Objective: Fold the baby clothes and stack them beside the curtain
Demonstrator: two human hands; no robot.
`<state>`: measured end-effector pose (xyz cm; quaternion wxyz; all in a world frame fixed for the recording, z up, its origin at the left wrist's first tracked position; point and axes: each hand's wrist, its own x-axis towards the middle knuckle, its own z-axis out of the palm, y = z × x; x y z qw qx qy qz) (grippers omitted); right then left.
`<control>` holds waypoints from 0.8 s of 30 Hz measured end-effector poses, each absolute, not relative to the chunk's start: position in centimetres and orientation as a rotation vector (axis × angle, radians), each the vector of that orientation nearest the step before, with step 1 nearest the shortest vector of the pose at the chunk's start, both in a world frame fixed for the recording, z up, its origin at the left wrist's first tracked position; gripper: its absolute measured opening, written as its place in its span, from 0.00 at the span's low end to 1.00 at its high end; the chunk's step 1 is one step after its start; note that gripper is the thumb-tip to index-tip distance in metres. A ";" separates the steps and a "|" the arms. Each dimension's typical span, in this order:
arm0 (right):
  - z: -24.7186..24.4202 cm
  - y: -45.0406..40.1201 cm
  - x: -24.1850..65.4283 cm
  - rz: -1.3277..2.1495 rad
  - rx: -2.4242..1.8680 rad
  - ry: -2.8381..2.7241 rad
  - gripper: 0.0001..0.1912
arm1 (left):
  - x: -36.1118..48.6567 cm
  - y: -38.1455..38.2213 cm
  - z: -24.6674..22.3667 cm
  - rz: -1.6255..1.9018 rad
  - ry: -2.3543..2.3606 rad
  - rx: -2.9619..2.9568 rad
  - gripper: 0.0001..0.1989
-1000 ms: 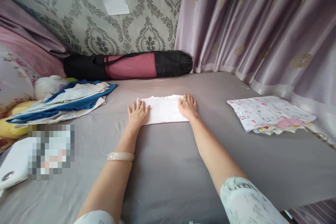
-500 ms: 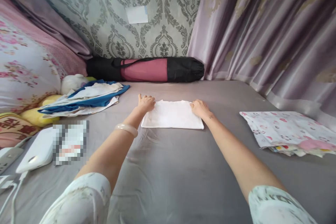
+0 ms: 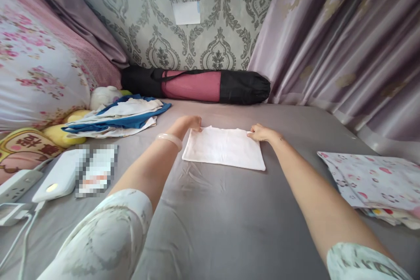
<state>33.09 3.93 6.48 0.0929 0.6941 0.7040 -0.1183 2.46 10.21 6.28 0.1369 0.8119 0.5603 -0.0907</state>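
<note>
A white folded cloth [image 3: 225, 148] lies flat on the grey sheet [image 3: 236, 210], its near edge slightly slanted. At its far left corner, my left hand [image 3: 194, 123] is closed on the edge, fingers bent down. My right hand [image 3: 258, 132] pinches the far right corner between thumb and fingers. The middle of the cloth lies uncovered between both hands.
Stacked blue and white clothes [image 3: 131, 116] lie at the left, near plush toys. A white device [image 3: 62, 175] and power strip [image 3: 21, 183] are nearer. Patterned folded cloth [image 3: 374, 179] is at the right; a rolled mat bag [image 3: 193, 85] lies along the wall.
The view has turned slightly left. My left hand's fingers have gone from spread to closed at the cloth's corner, and my right hand now pinches the other corner.
</note>
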 end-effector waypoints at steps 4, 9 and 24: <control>6.8 4.2 32.8 -0.381 2.025 2.050 0.20 | 3.0 10.4 6.9 -0.405 1.621 2.273 0.19; 6.5 3.4 32.5 -0.351 2.081 2.090 0.22 | 3.5 8.5 7.4 -0.400 1.658 2.264 0.22; 9.8 1.3 34.7 -0.619 2.125 2.494 0.13 | 1.8 4.0 10.5 -0.054 1.703 2.403 0.15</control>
